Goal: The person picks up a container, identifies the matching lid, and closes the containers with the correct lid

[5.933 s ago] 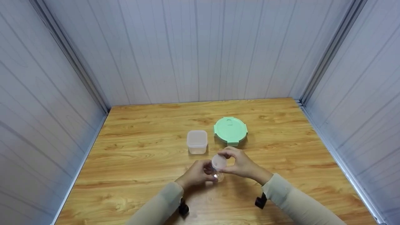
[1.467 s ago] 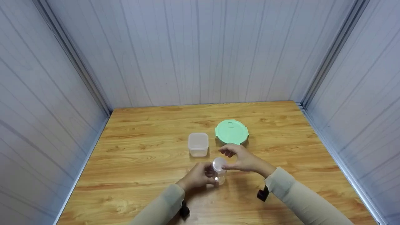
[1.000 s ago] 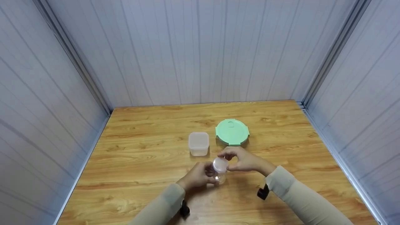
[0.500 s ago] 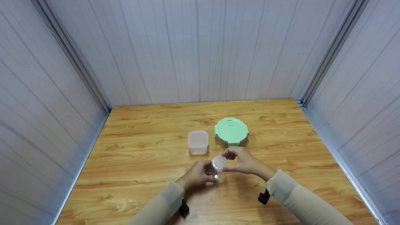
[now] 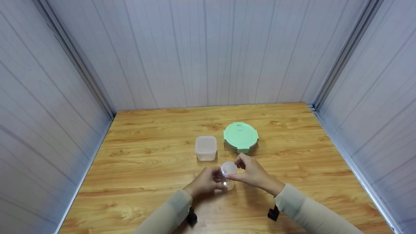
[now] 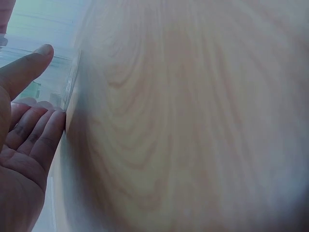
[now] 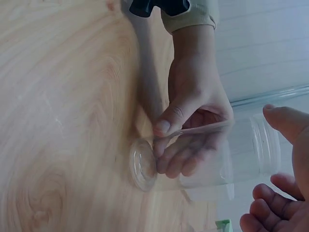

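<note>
A clear jar (image 5: 229, 185) with a round whitish lid (image 5: 229, 169) stands upright at the front middle of the table. My left hand (image 5: 204, 182) holds its lower body, thumb on the near side and fingers curled behind, showing through the clear wall in the right wrist view. Around the lid is my right hand (image 5: 255, 173), its thumb on the near edge and its index finger at the far right edge. The other fingers of that hand are bent beside the lid. In the left wrist view, the jar's base (image 6: 71, 79) is right at the tabletop.
A frosted square tub (image 5: 206, 149) stands just behind the jar. To its right is a round container with a mint-green clip lid (image 5: 240, 135), close beyond my right fingers. Pale panel walls (image 5: 208, 55) enclose the wooden table (image 5: 146, 156) at the back and both sides.
My right hand's fingers spread off the lid, came back round it, and its thumb has since slid left along the near edge. The left hand keeps its hold; jar and containers stay put.
</note>
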### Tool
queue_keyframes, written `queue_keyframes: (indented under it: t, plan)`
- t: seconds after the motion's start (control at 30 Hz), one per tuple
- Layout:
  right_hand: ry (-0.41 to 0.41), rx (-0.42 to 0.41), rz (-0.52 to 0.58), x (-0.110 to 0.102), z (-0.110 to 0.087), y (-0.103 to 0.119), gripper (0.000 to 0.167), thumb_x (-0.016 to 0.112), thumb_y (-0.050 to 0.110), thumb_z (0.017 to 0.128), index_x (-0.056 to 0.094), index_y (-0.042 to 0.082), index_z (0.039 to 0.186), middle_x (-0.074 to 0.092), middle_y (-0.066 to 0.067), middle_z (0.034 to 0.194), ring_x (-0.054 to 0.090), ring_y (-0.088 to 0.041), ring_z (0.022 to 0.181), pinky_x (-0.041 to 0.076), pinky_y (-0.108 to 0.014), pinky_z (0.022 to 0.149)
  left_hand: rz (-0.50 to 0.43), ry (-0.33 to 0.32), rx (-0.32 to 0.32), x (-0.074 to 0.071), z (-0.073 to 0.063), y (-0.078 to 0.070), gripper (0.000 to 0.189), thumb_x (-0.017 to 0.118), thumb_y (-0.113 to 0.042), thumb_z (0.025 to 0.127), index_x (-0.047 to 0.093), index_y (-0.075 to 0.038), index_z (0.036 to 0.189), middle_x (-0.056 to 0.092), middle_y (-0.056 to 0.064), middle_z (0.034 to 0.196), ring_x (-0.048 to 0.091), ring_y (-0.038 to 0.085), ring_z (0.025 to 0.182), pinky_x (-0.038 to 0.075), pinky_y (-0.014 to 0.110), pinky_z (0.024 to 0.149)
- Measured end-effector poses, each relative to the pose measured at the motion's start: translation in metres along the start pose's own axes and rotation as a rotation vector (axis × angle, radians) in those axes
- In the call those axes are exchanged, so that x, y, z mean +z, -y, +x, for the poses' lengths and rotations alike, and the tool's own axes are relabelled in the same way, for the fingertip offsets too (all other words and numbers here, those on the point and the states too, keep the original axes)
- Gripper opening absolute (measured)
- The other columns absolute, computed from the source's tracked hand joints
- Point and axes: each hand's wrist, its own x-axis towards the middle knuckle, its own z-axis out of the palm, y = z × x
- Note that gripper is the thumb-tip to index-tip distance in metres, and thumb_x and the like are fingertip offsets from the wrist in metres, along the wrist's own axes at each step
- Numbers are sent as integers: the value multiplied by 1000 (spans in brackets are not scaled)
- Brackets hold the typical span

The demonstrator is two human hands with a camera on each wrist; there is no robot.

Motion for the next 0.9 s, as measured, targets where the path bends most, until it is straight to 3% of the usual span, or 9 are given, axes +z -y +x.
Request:
queue_keyframes:
  t: [0.1, 0.27, 0.4, 0.63, 0.73, 0.9]
  plan:
    - [48, -29, 7, -6, 3, -2, 50, 96, 31, 84, 64, 4, 112, 64, -12, 100, 54, -15, 86, 48, -27, 78, 4, -6, -4, 0, 0, 0, 30, 93, -6, 84, 73, -8, 107, 80, 2, 104, 73, 7, 95, 62, 26, 93]
    - [181, -113, 79, -19, 13, -8, 57, 90, 25, 89, 65, -1, 135, 68, -14, 115, 63, -31, 101, 58, -39, 91, 25, -15, 6, 0, 0, 0, 30, 94, -6, 83, 73, -6, 105, 77, 0, 99, 69, 7, 91, 61, 25, 88]
    - [298, -162, 118, -27, 21, -16, 59, 83, 18, 93, 61, -1, 143, 68, -19, 124, 63, -26, 109, 59, -43, 97, 31, -16, 6, 0, 0, 0, 30, 94, -7, 82, 73, -6, 103, 74, -2, 96, 66, 6, 89, 59, 24, 85]
    - [466, -208, 144, -33, 34, -18, 62, 73, 6, 89, 59, -3, 148, 67, -24, 137, 63, -23, 116, 59, -53, 100, 34, -19, -11, 1, -1, -1, 33, 94, -8, 82, 74, -9, 108, 78, 0, 102, 70, 7, 93, 61, 28, 92]
    - [492, -210, 142, -33, 37, -17, 63, 70, 2, 85, 61, -2, 147, 66, -23, 143, 63, -27, 118, 59, -55, 99, 42, -17, -18, 1, -1, -1, 34, 95, -9, 81, 74, -10, 109, 79, 2, 104, 71, 9, 95, 62, 30, 94]
    - [491, -208, 145, -32, 39, -19, 62, 70, 3, 82, 64, -1, 144, 68, -20, 138, 63, -29, 114, 59, -57, 97, 41, -16, -32, 0, -2, -1, 35, 94, -9, 82, 75, -10, 111, 79, 2, 106, 73, 11, 98, 62, 30, 95]
